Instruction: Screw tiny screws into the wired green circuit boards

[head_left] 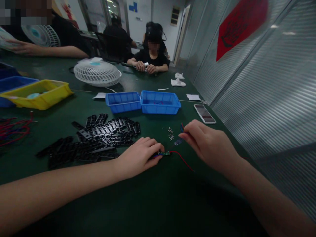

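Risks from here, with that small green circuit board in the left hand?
Tiny silvery metal pieces lie loose beside the right hand; a brush might scatter them. The thin red wire trailing off the small green circuit board could snag. The translucent bluish tool might slip toward the left hand.

Circuit board (166, 153) is partly covered by left hand (140, 155); metal pieces (171, 134) beyond it indistinct; red wires (24, 131) far left of it cropped.
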Tool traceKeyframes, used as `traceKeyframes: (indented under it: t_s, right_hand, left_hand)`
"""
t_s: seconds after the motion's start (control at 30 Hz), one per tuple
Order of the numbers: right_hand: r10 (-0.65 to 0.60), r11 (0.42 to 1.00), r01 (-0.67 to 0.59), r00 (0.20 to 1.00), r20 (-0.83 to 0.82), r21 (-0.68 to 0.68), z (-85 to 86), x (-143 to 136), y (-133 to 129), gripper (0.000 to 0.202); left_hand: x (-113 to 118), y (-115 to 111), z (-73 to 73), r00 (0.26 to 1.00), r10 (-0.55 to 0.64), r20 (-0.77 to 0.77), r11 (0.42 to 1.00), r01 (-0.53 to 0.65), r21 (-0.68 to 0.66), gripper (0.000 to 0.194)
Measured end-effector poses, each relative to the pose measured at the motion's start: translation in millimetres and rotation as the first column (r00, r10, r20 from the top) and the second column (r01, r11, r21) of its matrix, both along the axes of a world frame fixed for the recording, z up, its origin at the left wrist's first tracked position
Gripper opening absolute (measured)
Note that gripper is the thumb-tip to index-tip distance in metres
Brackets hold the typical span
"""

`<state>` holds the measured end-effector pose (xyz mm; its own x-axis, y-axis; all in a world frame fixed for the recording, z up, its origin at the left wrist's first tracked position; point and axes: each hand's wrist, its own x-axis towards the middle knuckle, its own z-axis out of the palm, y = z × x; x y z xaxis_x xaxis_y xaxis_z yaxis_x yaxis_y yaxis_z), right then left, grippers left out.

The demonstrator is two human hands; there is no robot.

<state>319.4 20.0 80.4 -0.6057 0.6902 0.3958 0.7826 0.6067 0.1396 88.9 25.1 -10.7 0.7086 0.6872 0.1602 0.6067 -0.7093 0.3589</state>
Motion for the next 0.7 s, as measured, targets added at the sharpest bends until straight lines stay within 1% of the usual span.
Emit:
traceKeyframes:
  t_s: [0.07, 0.1, 0.17, 0.23, 0.3, 0.37, 0.47, 0.63, 0.7]
  right_hand:
    - [-0.034, 0.999, 0.032, 0.999, 0.039, 0.034, -0.4, 0.6, -0.6, 0.034]
    - [-0.043, 0.999, 0.042, 0.997, 0.060, 0.023, -0.4, 0.7, -1.3, 0.037]
    - [-0.054, 0.997, 0.059, 0.993, 0.103, -0.047, 0.0, 0.1, -3.0, 0.044]
    - [-0.050, 0.988, 0.068, 0.991, 0.127, -0.136, 0.6, -1.1, -4.3, 0.046]
    - [-0.011, 0.973, 0.031, 0.996, 0.091, -0.227, 1.1, -2.4, -4.9, 0.034]
    - [0.047, 0.956, -0.047, 0.999, -0.006, -0.291, 0.5, -3.1, -5.1, 0.018]
    - [0.104, 0.933, -0.141, 0.986, -0.128, -0.332, -3.5, -2.8, -5.5, 0.025]
    - [0.116, 0.940, -0.153, 0.984, -0.135, -0.307, -11.7, -3.7, -7.0, 0.023]
    - [0.123, 0.934, -0.164, 0.982, -0.146, -0.317, -13.1, -4.7, -6.8, 0.021]
  left_hand:
    - [0.1, 0.2, -0.1, 1.000, -0.001, 0.002, 1.000, 0.001, 0.001, 0.018]
    - [0.1, 0.3, -0.1, 1.000, -0.001, 0.002, 1.000, 0.001, 0.001, 0.019]
    - [0.0, 0.6, 0.0, 1.000, -0.001, 0.000, 1.000, 0.001, 0.002, 0.019]
    - [-0.4, 0.6, -0.1, 1.000, 0.001, -0.003, 1.000, -0.001, 0.003, 0.019]
    - [-0.8, 0.4, -0.3, 1.000, 0.000, 0.000, 1.000, 0.000, 0.001, 0.019]
    - [-1.0, 0.0, -0.7, 1.000, -0.001, 0.004, 1.000, 0.001, 0.003, 0.019]
    - [-0.6, -0.2, -1.0, 1.000, 0.001, 0.004, 1.000, -0.001, 0.011, 0.020]
    - [0.8, -0.4, 0.4, 1.000, -0.001, 0.000, 1.000, 0.001, 0.008, 0.019]
    - [0.6, -0.4, 1.1, 1.000, -0.002, 0.001, 1.000, 0.002, 0.007, 0.019]
